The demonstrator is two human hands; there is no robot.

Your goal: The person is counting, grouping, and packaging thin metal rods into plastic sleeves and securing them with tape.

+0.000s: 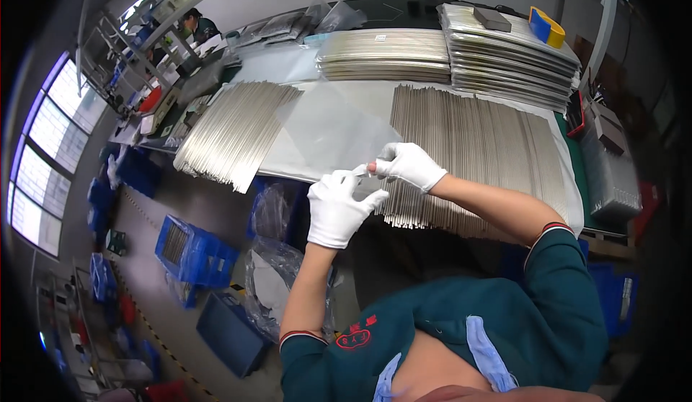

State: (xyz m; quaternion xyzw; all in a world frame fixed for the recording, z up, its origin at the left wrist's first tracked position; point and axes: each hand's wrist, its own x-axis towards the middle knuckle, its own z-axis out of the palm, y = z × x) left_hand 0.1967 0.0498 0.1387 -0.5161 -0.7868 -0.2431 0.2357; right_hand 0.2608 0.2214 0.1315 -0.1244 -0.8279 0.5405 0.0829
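Note:
Both my hands wear white gloves and meet over the near edge of the table. My right hand (411,167) pinches at the near end of a clear plastic sheet (324,124), with one bare fingertip showing. My left hand (339,206) is bent close against that fingertip, its thumb pointing right; what its fingers hold is too small to make out. The sheet lies flat on the white table cover between two spreads of thin metal rods. The left rods (234,128) lie slanted in a fan. The wider right rods (476,139) reach under my right forearm.
Stacked bundles of rods (382,56) and a taller stack (504,60) stand at the back. A yellow and blue tape roll (546,27) rests on top. Blue crates (194,251) and plastic bags (270,279) sit on the floor at left. Another person (200,27) sits far left.

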